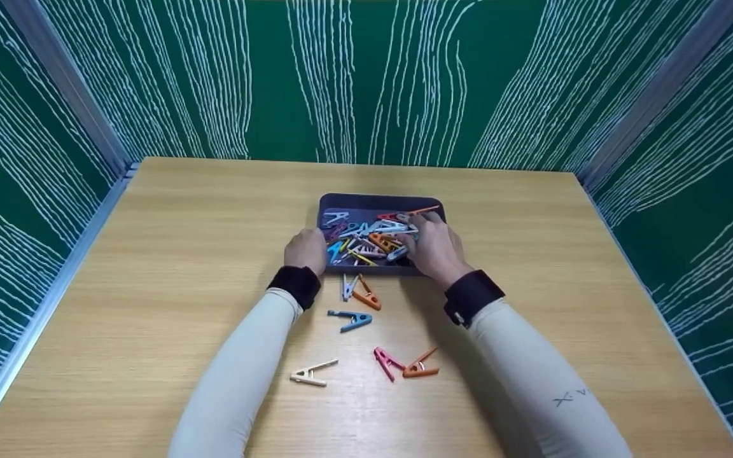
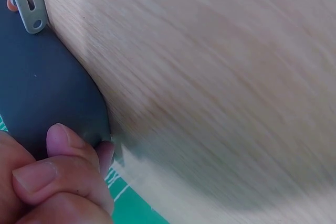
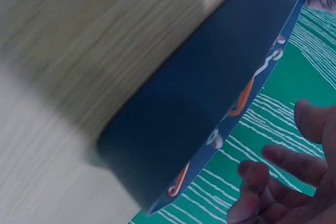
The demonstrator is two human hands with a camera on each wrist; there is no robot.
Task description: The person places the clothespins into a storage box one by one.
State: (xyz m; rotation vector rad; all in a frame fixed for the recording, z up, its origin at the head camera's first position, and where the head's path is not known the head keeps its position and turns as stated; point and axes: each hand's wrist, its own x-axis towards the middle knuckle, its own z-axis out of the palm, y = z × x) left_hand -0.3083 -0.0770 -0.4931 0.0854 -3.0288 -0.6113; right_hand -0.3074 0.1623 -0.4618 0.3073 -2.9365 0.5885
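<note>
A dark shallow tray (image 1: 379,201) holds a pile of coloured clothespins (image 1: 376,242). My left hand (image 1: 307,249) grips the tray's left side; in the left wrist view its curled fingers (image 2: 63,177) pinch the tray wall by a corner. Over the tray's right part is my right hand (image 1: 435,247), fingers spread and loosely bent above the clothespins. Nothing shows between those fingers in the right wrist view, where the tray's outer wall (image 3: 184,77) hides most of the pile.
In front of the tray lie a grey clothespin (image 1: 346,289), an orange one (image 1: 368,296) and a blue one (image 1: 352,320). Closer in are a cream one (image 1: 309,375), a pink one (image 1: 385,362) and another orange one (image 1: 422,369). Green, white-streaked walls surround the wooden table (image 1: 214,254).
</note>
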